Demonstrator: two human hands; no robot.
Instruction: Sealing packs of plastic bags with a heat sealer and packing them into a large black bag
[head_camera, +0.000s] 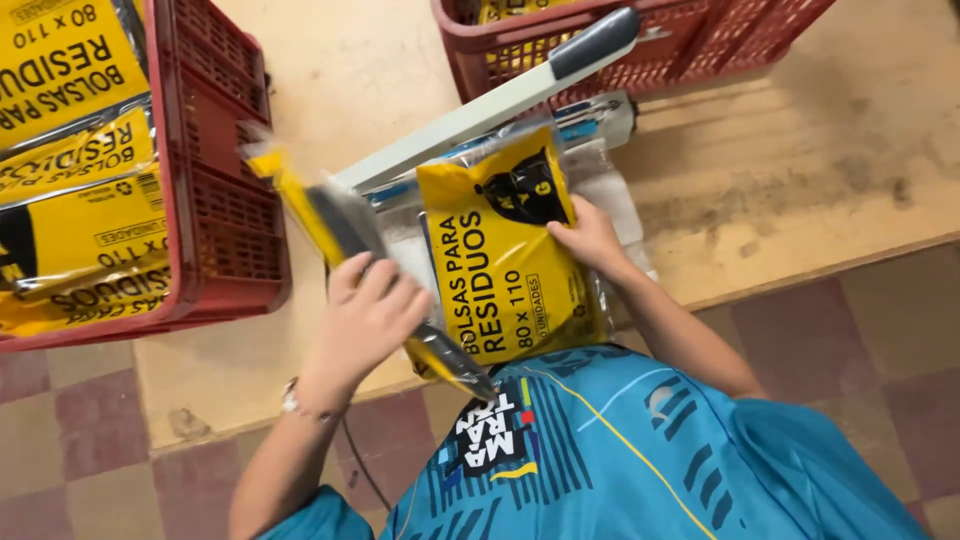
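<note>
Station: wooden tabletop (800, 180) carrying an impulse heat sealer (480, 110) with its arm raised, dark handle toward the far side.
Left hand (365, 320): fingers curled down over a flat yellow-and-black packet (330, 225) held edge-on, one end jutting toward the left crate, the other toward the person's chest. A bracelet shows at the wrist.
Right hand (590, 240): fingers closed on the right edge of a second yellow packet of refuse bags (500, 260), which lies face up in its clear sleeve.
Position of second packet: top end at the sealer's bar, beneath the raised arm; the remainder rests toward the tabletop edge, just beside the person.
Left crate (215, 170): red plastic, on the tabletop, holding a stack of like yellow packets.
Far crate (700, 40): red, behind the sealer, yellow packets partly visible inside.
Progress, as judged: many packets already lie crated; the arm stands up, so the packet at the bar appears not yet sealed. Whether the left-hand packet is sealed cannot be told.
</note>
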